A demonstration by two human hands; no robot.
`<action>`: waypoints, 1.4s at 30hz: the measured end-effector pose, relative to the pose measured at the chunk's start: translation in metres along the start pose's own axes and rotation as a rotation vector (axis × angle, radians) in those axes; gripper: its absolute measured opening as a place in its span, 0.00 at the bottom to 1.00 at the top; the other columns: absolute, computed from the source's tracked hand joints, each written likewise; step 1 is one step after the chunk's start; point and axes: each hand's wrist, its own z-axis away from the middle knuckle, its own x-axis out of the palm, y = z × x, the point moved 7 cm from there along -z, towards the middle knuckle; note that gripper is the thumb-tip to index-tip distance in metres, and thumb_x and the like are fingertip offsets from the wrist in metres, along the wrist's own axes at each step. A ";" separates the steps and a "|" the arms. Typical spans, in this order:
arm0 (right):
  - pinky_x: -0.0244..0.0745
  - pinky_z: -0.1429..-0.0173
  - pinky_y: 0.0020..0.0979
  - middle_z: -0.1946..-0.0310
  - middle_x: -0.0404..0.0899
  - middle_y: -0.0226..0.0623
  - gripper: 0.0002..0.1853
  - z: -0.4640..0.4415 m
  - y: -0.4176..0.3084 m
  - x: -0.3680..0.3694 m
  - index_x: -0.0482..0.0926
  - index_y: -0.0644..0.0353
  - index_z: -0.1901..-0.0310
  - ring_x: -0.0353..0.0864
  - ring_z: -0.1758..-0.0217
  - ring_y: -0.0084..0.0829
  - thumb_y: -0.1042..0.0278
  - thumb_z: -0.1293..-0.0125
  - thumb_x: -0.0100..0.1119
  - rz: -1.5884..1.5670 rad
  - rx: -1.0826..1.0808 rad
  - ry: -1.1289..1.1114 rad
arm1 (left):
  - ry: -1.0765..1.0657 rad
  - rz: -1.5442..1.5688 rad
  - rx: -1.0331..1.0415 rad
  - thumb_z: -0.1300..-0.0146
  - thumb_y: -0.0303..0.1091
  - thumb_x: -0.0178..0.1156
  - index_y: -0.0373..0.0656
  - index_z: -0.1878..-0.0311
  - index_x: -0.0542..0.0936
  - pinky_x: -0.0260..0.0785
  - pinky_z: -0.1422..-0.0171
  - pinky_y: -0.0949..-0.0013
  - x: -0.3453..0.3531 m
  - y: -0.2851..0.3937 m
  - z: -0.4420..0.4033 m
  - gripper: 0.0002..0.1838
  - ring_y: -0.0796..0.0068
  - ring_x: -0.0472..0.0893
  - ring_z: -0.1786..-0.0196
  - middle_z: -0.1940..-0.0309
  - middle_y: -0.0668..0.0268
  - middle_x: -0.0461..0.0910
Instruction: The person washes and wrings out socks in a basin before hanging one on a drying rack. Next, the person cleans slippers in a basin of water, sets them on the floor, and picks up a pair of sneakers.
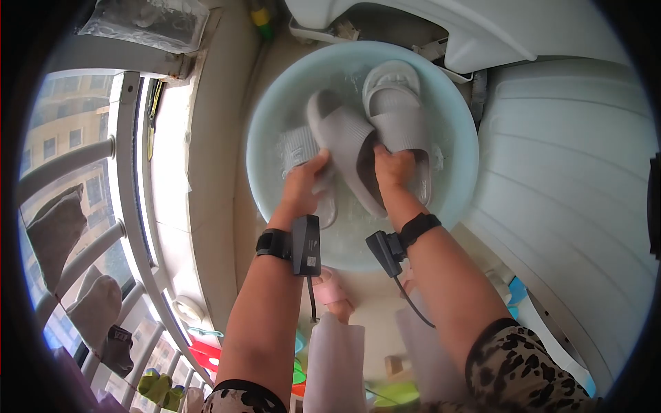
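A round pale-blue basin (463,162) of cloudy water holds several grey slippers. The middle slipper (354,141) is tilted at the surface, its ribbed strap showing between my hands. My left hand (303,186) is closed at its left side, thumb along the edge, fingers partly hidden underneath. Closed at the slipper's right edge by the strap opening, my right hand (396,168) also overlaps the right slipper (397,117). Under my left hand, another slipper (298,146) lies partly under water. A paler slipper end (391,74) shows behind the right one.
White railing bars (69,162) with hanging socks (96,306) stand at the left beside a ledge (220,138). A large ribbed pale panel (564,172) stands close on the right. My foot in a pink slipper (332,288) is just below the basin.
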 end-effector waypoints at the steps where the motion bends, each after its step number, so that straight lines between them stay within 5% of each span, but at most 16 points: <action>1: 0.71 0.65 0.42 0.79 0.77 0.56 0.20 -0.002 0.006 0.002 0.77 0.73 0.77 0.79 0.73 0.50 0.57 0.53 0.65 -0.031 -0.037 -0.013 | -0.009 0.062 -0.001 0.46 0.56 0.63 0.46 0.44 0.72 0.47 0.35 0.55 0.002 -0.001 0.001 0.31 0.69 0.62 0.38 0.43 0.66 0.68; 3: 0.70 0.68 0.39 0.81 0.77 0.53 0.19 -0.004 0.004 -0.004 0.77 0.72 0.78 0.78 0.77 0.46 0.59 0.52 0.66 -0.056 -0.170 -0.013 | -0.031 0.183 0.003 0.46 0.56 0.63 0.44 0.44 0.71 0.50 0.37 0.57 0.008 -0.001 0.003 0.33 0.69 0.64 0.40 0.44 0.66 0.68; 6: 0.70 0.68 0.40 0.80 0.78 0.51 0.18 0.004 -0.004 -0.021 0.77 0.71 0.77 0.78 0.75 0.46 0.59 0.50 0.64 -0.073 -0.295 -0.010 | -0.037 -0.036 0.157 0.47 0.57 0.63 0.40 0.47 0.72 0.56 0.41 0.60 0.025 0.002 0.003 0.33 0.66 0.67 0.43 0.48 0.64 0.70; 8: 0.70 0.66 0.44 0.76 0.78 0.54 0.19 0.004 -0.001 -0.029 0.78 0.70 0.76 0.78 0.70 0.54 0.57 0.49 0.61 -0.148 -0.188 -0.040 | 0.236 -0.383 0.336 0.51 0.52 0.67 0.35 0.52 0.72 0.59 0.42 0.61 0.032 -0.003 0.011 0.32 0.62 0.68 0.44 0.49 0.59 0.70; 10: 0.69 0.68 0.42 0.79 0.77 0.53 0.18 0.005 0.000 -0.030 0.78 0.70 0.77 0.77 0.74 0.51 0.57 0.49 0.62 -0.109 -0.273 -0.073 | 0.512 -0.728 0.515 0.55 0.47 0.70 0.31 0.58 0.71 0.62 0.44 0.63 0.046 -0.009 0.025 0.31 0.58 0.68 0.45 0.50 0.53 0.70; 11: 0.69 0.69 0.42 0.80 0.76 0.52 0.18 0.005 0.000 -0.031 0.77 0.70 0.78 0.77 0.76 0.49 0.58 0.49 0.62 -0.093 -0.316 -0.087 | 0.582 -0.669 0.588 0.58 0.42 0.71 0.28 0.52 0.69 0.66 0.45 0.58 0.044 -0.013 0.027 0.35 0.49 0.75 0.51 0.57 0.48 0.75; 15: 0.67 0.71 0.32 0.83 0.75 0.40 0.16 0.000 0.001 -0.046 0.76 0.69 0.76 0.73 0.80 0.31 0.61 0.47 0.64 -0.297 -0.207 -0.163 | 0.391 -0.639 0.526 0.51 0.34 0.64 0.32 0.55 0.69 0.71 0.60 0.66 0.033 -0.020 0.034 0.23 0.61 0.79 0.67 0.66 0.59 0.78; 17: 0.68 0.67 0.24 0.76 0.78 0.31 0.12 -0.001 0.014 -0.047 0.78 0.68 0.68 0.74 0.74 0.20 0.66 0.45 0.65 -0.380 -0.065 -0.308 | 0.194 -0.358 0.412 0.48 0.30 0.62 0.33 0.55 0.70 0.71 0.60 0.71 0.026 -0.034 0.049 0.19 0.68 0.79 0.65 0.65 0.61 0.78; 21: 0.68 0.57 0.22 0.65 0.79 0.32 0.16 0.028 -0.002 -0.062 0.76 0.68 0.58 0.74 0.65 0.20 0.68 0.45 0.65 -0.539 -0.058 -0.548 | 0.026 -0.232 0.355 0.44 0.23 0.57 0.33 0.53 0.70 0.71 0.61 0.76 0.020 -0.044 0.082 0.15 0.78 0.78 0.62 0.61 0.64 0.77; 24: 0.68 0.58 0.22 0.65 0.79 0.33 0.14 0.042 -0.010 -0.076 0.76 0.68 0.57 0.74 0.65 0.21 0.71 0.44 0.63 -0.314 -0.306 -0.422 | -0.034 -0.179 0.408 0.44 0.22 0.56 0.32 0.50 0.69 0.72 0.58 0.74 0.030 -0.036 0.096 0.18 0.76 0.78 0.61 0.60 0.63 0.77; 27: 0.68 0.62 0.24 0.74 0.76 0.32 0.10 0.034 0.014 -0.096 0.77 0.69 0.67 0.72 0.70 0.21 0.72 0.50 0.62 -0.652 0.007 -0.174 | -0.039 -0.363 0.526 0.44 0.24 0.60 0.34 0.48 0.69 0.73 0.53 0.73 0.062 -0.024 0.115 0.20 0.74 0.79 0.56 0.60 0.63 0.77; 30: 0.69 0.61 0.24 0.70 0.77 0.32 0.08 0.015 0.027 -0.127 0.78 0.66 0.64 0.74 0.67 0.22 0.74 0.46 0.60 -0.814 0.116 -0.083 | -0.203 -0.381 0.491 0.47 0.30 0.67 0.35 0.46 0.69 0.73 0.51 0.68 0.085 -0.026 0.107 0.26 0.68 0.78 0.53 0.54 0.58 0.76; 33: 0.69 0.60 0.25 0.63 0.78 0.32 0.09 0.004 0.045 -0.150 0.76 0.62 0.59 0.75 0.64 0.22 0.74 0.43 0.58 -0.944 0.139 -0.081 | 0.140 -0.819 0.848 0.48 0.30 0.66 0.37 0.44 0.69 0.69 0.44 0.63 0.087 0.000 0.089 0.27 0.58 0.74 0.46 0.46 0.51 0.71; 36: 0.68 0.57 0.26 0.59 0.77 0.30 0.12 0.005 0.043 -0.170 0.74 0.61 0.55 0.74 0.60 0.22 0.75 0.42 0.58 -1.092 0.221 0.005 | 0.161 -1.245 1.190 0.51 0.35 0.68 0.36 0.42 0.66 0.62 0.37 0.56 0.125 0.007 0.059 0.34 0.49 0.65 0.38 0.41 0.48 0.64; 39: 0.67 0.53 0.28 0.58 0.75 0.29 0.14 -0.003 0.058 -0.177 0.72 0.60 0.52 0.73 0.56 0.23 0.75 0.41 0.56 -1.096 0.206 -0.058 | 0.363 -1.328 1.045 0.57 0.49 0.72 0.32 0.41 0.61 0.61 0.37 0.60 0.154 -0.004 0.035 0.46 0.53 0.64 0.38 0.40 0.51 0.63; 42: 0.66 0.52 0.29 0.58 0.75 0.29 0.15 -0.008 0.064 -0.180 0.72 0.60 0.52 0.73 0.56 0.23 0.75 0.41 0.56 -1.095 0.210 -0.083 | 0.412 -1.121 0.481 0.63 0.54 0.74 0.31 0.37 0.52 0.62 0.38 0.59 0.146 -0.029 -0.003 0.58 0.53 0.64 0.37 0.41 0.48 0.62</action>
